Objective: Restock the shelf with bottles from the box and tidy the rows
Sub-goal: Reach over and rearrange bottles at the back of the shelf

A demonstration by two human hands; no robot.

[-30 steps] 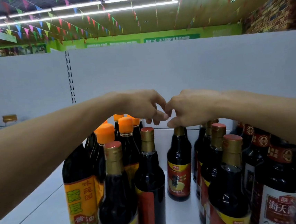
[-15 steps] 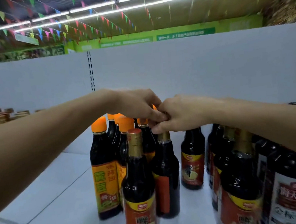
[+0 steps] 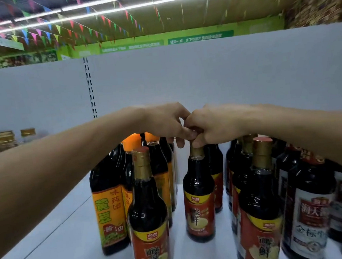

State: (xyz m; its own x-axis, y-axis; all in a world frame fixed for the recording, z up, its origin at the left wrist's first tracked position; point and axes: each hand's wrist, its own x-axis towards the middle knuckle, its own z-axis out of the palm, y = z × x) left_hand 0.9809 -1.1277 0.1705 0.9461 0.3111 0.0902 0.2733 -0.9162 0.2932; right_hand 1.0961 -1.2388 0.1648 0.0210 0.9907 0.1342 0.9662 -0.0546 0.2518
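In the head view, the middle bottle point(image 3: 199, 191) was seen standing upright on the white shelf point(image 3: 61, 234), long axis vertical, neck up, its red label turned toward the camera. It was placed in the gap between the orange-capped bottles point(image 3: 107, 198) on the left and a red-labelled row point(image 3: 258, 204) on the right. Another bottle point(image 3: 216, 166) was set just behind it, and a like front bottle point(image 3: 148, 215) stood nearer the camera, to the left. Its cap was covered by the right hand point(image 3: 213, 125), whose fingers point(image 3: 197, 142) were curled round the top of the neck. The left hand point(image 3: 165, 121) was laid against the right one, fingers bent; whether the cap was pinched by them could not be told.
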